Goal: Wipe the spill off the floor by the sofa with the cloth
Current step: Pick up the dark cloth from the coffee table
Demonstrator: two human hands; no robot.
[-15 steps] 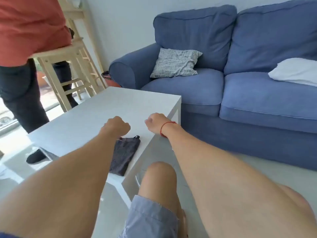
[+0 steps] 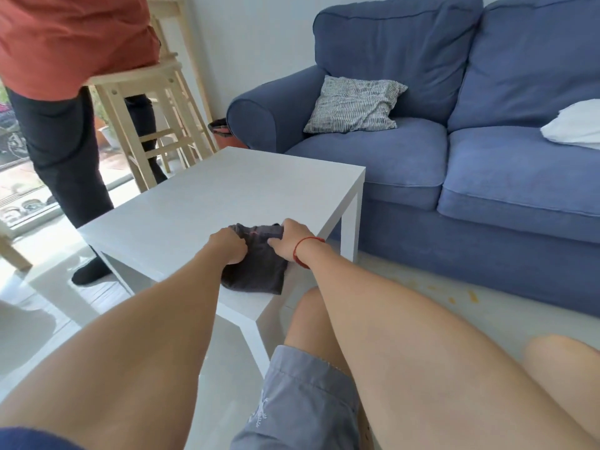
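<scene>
A dark grey cloth (image 2: 256, 271) lies folded on the near right corner of the white coffee table (image 2: 201, 203). My left hand (image 2: 227, 246) grips its left edge with curled fingers. My right hand (image 2: 289, 241), with a red string at the wrist, pinches its far right edge. On the pale floor by the blue sofa (image 2: 454, 164) lies the spill (image 2: 454, 295), a scatter of small yellow-orange bits, to the right of the table.
Another person in a red top and dark trousers (image 2: 61, 157) stands at the table's far left, beside a wooden stool (image 2: 152, 118). A striped cushion (image 2: 354, 103) and a white cushion (image 2: 574, 125) lie on the sofa. My bare knees are below the table's near corner.
Both hands have come down from fists above the table onto the cloth and taken hold of it. The cloth is now bunched between them.
</scene>
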